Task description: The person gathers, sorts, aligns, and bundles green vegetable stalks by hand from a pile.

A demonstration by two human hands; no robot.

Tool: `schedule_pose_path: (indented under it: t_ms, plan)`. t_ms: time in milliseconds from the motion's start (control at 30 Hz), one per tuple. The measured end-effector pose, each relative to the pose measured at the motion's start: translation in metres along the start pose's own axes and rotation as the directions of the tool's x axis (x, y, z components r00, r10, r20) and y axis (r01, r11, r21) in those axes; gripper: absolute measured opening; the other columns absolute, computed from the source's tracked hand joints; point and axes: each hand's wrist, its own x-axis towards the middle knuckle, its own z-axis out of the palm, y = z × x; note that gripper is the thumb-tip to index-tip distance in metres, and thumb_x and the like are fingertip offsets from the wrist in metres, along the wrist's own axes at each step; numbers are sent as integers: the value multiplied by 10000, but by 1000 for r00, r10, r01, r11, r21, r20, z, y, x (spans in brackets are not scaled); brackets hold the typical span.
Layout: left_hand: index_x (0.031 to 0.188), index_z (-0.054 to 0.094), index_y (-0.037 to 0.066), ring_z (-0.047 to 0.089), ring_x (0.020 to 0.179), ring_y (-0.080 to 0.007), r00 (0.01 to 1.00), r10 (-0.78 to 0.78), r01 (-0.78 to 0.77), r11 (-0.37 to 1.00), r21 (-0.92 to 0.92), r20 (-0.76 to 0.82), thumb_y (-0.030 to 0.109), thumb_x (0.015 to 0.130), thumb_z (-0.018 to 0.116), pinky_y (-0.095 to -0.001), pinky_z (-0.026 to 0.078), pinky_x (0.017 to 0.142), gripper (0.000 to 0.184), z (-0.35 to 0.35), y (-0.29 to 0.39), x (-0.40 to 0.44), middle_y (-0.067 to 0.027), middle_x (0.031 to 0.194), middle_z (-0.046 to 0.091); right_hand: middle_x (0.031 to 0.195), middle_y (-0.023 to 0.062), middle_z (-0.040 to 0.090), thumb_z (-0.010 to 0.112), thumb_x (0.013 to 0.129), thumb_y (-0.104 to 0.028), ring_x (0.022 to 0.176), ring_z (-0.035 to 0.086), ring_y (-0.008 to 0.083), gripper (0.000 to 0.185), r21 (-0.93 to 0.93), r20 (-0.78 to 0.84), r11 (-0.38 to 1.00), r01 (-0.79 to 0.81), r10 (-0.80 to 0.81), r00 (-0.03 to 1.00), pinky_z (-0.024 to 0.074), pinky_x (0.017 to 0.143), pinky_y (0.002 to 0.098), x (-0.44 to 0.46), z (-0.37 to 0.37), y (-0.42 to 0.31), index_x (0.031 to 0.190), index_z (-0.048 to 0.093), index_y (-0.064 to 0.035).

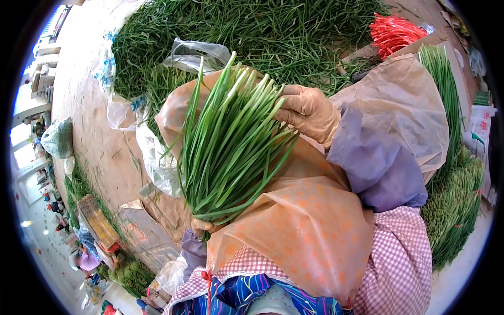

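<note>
A thick bunch of garlic chives [231,142] lies across my lap, pale cut ends at the top, green leaf tips towards me. My left hand [203,226] grips the bunch at its lower left end, mostly hidden beneath the leaves. At the upper right side of the bunch is my right hand [310,113], in a tan glove, its bent fingers closed on stalks near the pale ends. Beneath the chives spreads an orange-tinted plastic apron [299,226] over checked cloth.
A large heap of loose chives [247,26] covers the far part of the wooden surface [89,105]. Red plastic strips [396,34] lie at upper right. Tied chive bundles [454,210] stand at my right. Plastic bags [157,163] lie left; another person [86,260] is lower left.
</note>
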Motion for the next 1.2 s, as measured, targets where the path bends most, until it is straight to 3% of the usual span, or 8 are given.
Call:
schedule_pose_path:
  t_ms: [67, 200, 267, 367, 533, 700, 1000, 1200]
  plan:
    - [1169, 554, -39, 508, 540, -157, 1000, -1, 1, 1000, -3, 0, 58, 663, 699, -279, 390, 470, 535, 1, 0, 0, -86, 712, 589, 870, 77, 615, 682, 871, -95, 818, 601, 237, 149, -179, -80, 972, 149, -166, 983, 496, 716, 323, -4, 4, 1, 1008, 682, -38]
    - [1166, 555, -40, 505, 534, -155, 1000, 3, -3, 1000, -10, -2, 61, 666, 699, -278, 387, 465, 530, 0, 0, -3, -85, 706, 587, 802, 58, 614, 669, 897, -154, 754, 589, 161, 109, -192, -430, 978, -81, -9, 903, 485, 681, 305, -6, -1, 16, 932, 677, -51]
    - [1164, 555, -40, 504, 531, -155, 1000, 5, -5, 1000, -11, -4, 63, 667, 699, -278, 386, 463, 528, -1, -1, -3, -84, 703, 586, 772, 37, 632, 655, 916, -186, 711, 588, 122, 126, 302, -523, 919, -253, 382, 762, 503, 668, 288, -8, -33, 40, 913, 682, -63]
    - [1162, 556, -41, 501, 526, -154, 1000, 7, -7, 1000, -18, -10, 66, 669, 699, -277, 384, 460, 524, -1, -3, -4, -83, 698, 585, 762, 15, 640, 655, 925, -235, 649, 565, 90, 200, 452, -599, 813, -368, 582, 550, 476, 574, 232, -8, -72, 39, 983, 669, -44]
    - [1158, 557, -42, 497, 518, -152, 1000, 4, -5, 1000, -27, -6, 70, 673, 698, -277, 381, 454, 518, 1, -4, -6, -82, 690, 582, 843, 21, 670, 656, 922, -273, 635, 596, 79, 299, 455, 124, 735, -503, 507, 853, 509, 573, 196, -8, -19, 21, 1128, 619, -60]
    - [1154, 558, -44, 493, 510, -150, 1000, 7, -8, 999, -35, -18, 75, 676, 698, -276, 378, 448, 512, 2, -6, -10, -81, 682, 580, 592, -59, 500, 658, 916, -333, 426, 393, 15, 252, 613, -303, 710, -347, 617, 726, 279, 366, 186, -5, -29, 21, 916, 639, -82]
    - [1147, 560, -46, 486, 496, -147, 1000, 23, -23, 998, -58, 1, 83, 682, 698, -274, 372, 438, 502, -1, -1, -8, -79, 668, 575, 761, -20, 635, 714, 853, -242, 593, 530, 37, 261, 266, 197, 622, -736, 712, 674, 395, 499, 184, -38, -33, -21, 1046, 677, -69]
    - [1142, 561, -48, 482, 486, -145, 999, 33, -32, 997, -74, 11, 88, 686, 698, -273, 368, 431, 495, -1, 3, -10, -77, 659, 572, 626, -24, 596, 695, 891, -207, 453, 467, 38, 145, 461, -216, 727, -509, 648, 731, 333, 400, 184, -36, -41, -11, 941, 685, -71]
